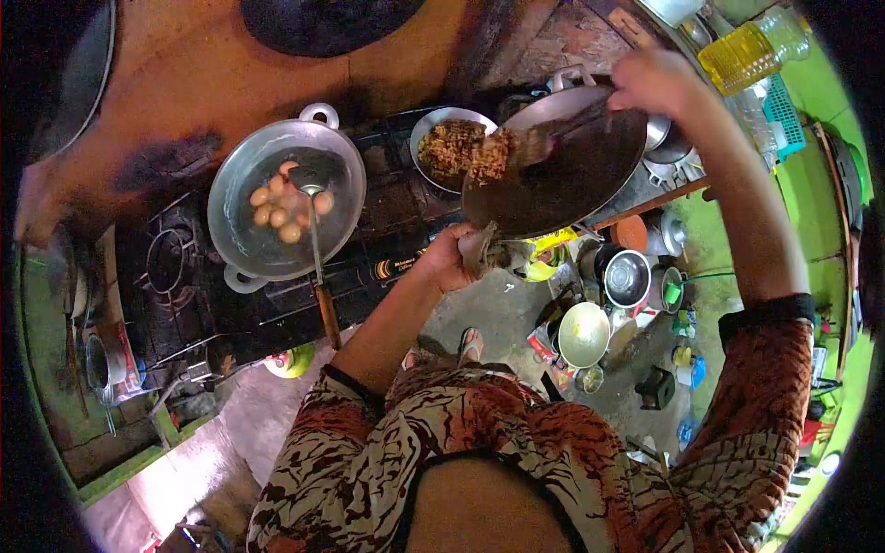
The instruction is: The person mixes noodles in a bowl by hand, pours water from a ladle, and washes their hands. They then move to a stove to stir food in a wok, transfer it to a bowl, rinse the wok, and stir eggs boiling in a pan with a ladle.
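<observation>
My left hand (450,259) grips the near side of a dark wok (585,175) through a folded cloth (477,251). The wok is tilted toward a metal bowl (454,113), its lip over the bowl's right side. Brown chopped food (452,152) fills the bowl and runs up to the wok's edge. Above the wok's far right side, my right hand (659,83) is closed and slightly blurred. It appears to hold a spatula (532,147), whose smeared blade touches the food at the lip; most of the handle is hard to make out.
On the stove (387,184) at left stands a large pot (230,198) with several eggs (277,207) in water and a wooden-handled ladle (318,249). A bare burner (169,261) is farther left. An oil bottle (751,51) is at upper right; basins (584,335) sit on the floor.
</observation>
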A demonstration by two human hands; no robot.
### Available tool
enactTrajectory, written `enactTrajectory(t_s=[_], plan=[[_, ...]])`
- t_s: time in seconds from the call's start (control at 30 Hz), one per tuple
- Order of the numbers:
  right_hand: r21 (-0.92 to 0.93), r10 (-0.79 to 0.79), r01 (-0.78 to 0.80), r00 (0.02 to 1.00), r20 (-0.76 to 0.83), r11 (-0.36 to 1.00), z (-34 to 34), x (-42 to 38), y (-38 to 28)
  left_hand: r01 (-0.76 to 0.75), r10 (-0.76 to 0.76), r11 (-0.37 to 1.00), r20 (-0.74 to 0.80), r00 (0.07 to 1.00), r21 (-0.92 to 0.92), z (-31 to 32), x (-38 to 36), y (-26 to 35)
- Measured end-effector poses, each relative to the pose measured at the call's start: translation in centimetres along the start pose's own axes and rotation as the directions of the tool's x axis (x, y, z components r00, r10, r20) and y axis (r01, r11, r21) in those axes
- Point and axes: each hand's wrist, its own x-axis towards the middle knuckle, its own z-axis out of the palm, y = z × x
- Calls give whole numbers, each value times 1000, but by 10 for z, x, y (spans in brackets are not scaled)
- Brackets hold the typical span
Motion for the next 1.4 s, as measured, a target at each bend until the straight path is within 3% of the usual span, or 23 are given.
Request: enactTrajectory(t_s=[0.07, 0.13, 0.23, 0.3, 0.37, 0.47, 0.5, 0.53, 0.63, 0.7, 0.77, 0.8, 0.87, 0.97, 1.0, 1.03, 1.1, 1.2, 1.23, 1.27, 1.3, 1.37, 1.4], plan=[[-19, 108, -107, 994, 3, 994, -17, -3, 21, 84, -61, 992, 226, 972, -93, -11, 0, 3], [14, 192, -192, 981, 22, 981, -8, 3, 34, 72, -48, 992, 217, 975, -106, -12, 1, 4], [-37, 88, -91, 993, -77, 995, 38, 19, 28, 54, -41, 994, 138, 990, -94, -5, 1, 6], [129, -22, 19, 1000, 20, 991, 46, 31, 9, 32, -27, 997, 60, 998, -75, -3, 0, 10], [74, -94, 100, 992, -84, 992, 32, 23, 8, 101, -78, 992, 250, 965, -79, -6, -3, 12], [69, 76, -74, 997, -26, 995, 2, 12, 23, 90, -72, 995, 352, 933, -35, -10, -2, 12], [57, 129, -129, 992, 0, 990, 0, 11, 29, 93, -75, 995, 352, 933, -35, -7, -3, 12], [36, 27, -20, 983, -181, 999, 7, 9, 28, 63, -61, 998, 300, 952, 4, -3, -3, 13], [-13, -8, 7, 998, -68, 1000, 21, 19, 18, 47, -54, 998, 282, 958, 32, -8, 5, 13], [77, -198, 211, 969, -148, 974, 13, 24, 8, 56, -57, 998, 301, 952, 12, -13, 4, 14], [1, -58, 59, 992, -116, 998, -23, 1, 0, 16, -23, 999, 146, 989, 51, -17, 4, 13], [-11, -28, 28, 1000, -1, 1000, -40, -7, -1, 17, -23, 999, 147, 989, 46, -14, 3, 12], [-44, -18, 19, 1000, 18, 999, -32, -11, -11, -5, 6, 995, -13, 1000, 98, -6, -3, 10], [10, -107, 107, 993, -43, 994, 13, 5, -22, 57, -56, 998, 195, 979, -1, -31, 11, 9], [168, -50, 86, 977, -208, 982, 20, 9, -33, 53, -52, 999, 198, 979, -2, -34, 15, 8], [168, -53, 90, 976, -211, 982, 21, 11, -30, 62, -63, 998, 215, 975, 8, -38, 17, 7], [231, 22, -69, 980, 199, 971, -15, 6, -32, 73, -75, 997, 227, 971, 16, -41, 15, 8], [117, 43, -88, 938, 344, 989, -54, -17, -40, 93, -91, 996, 269, 959, 3, -26, 4, 8], [89, 60, -105, 912, 405, 991, -60, -23, -47, 54, -62, 997, 177, 982, 52, -17, 1, 7], [128, -17, -13, 974, 228, 992, -48, -27, -52, 22, -31, 994, 87, 996, 107, -12, 0, 5], [128, -11, -19, 973, 231, 992, -26, -27, -54, 27, -37, 994, 90, 995, 110, -18, 3, 3], [241, -192, 257, 946, -261, 936, 16, -20, -45, 183, -178, 983, 315, 932, 12, -35, 11, 5], [292, -208, 302, 927, -312, 907, 1, -23, -40, 182, -177, 983, 313, 933, 15, -31, 7, 3]])
